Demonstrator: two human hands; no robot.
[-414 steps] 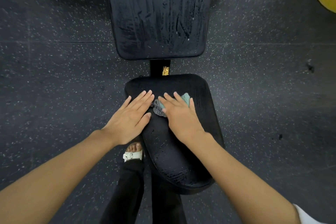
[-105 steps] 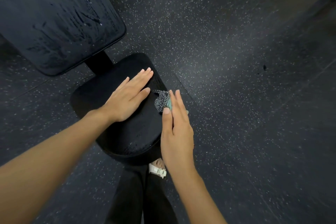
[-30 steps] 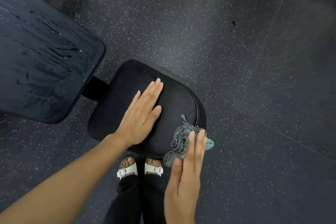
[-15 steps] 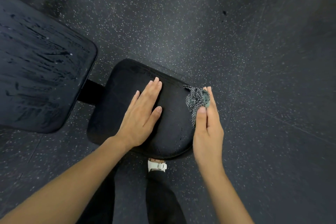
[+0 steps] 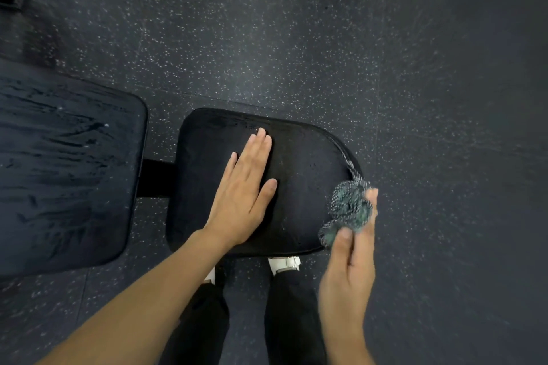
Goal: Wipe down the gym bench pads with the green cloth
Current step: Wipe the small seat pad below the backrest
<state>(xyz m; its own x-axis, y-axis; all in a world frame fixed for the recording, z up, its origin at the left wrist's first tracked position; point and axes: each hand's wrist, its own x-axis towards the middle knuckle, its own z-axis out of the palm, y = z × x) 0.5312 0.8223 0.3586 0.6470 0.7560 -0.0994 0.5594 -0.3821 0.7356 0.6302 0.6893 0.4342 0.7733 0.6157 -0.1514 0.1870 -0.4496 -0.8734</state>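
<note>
the cloth (image 5: 350, 210), green-grey with a black-and-white checked weave, is bunched against the rounded right corner of the seat pad (image 5: 302, 163), at the pad's rim and partly over its side. a thin end of it trails up along the rim. the right hand (image 5: 350, 270) has it from the outside: the fingers are nearly straight behind the bundle and the thumb pins its lower part against them. hand and cloth are blurred, so i cannot tell how much of the cloth touches the pad.

the left hand (image 5: 243, 195) lies flat on the middle of the seat pad, palm down, fingers straight and close together, thumb spread to the side, holding nothing. it is well apart from the cloth.

the seat pad is black with faint damp specks near its far edge. a dark bar (image 5: 154, 178) joins it to the back pad (image 5: 68, 175) on the left, which shows wet streaks across its surface.

below the seat pad's near edge are two white sandals (image 5: 284, 262) and black trousers (image 5: 290, 320). all stands on a dark speckled floor (image 5: 296, 38).
</note>
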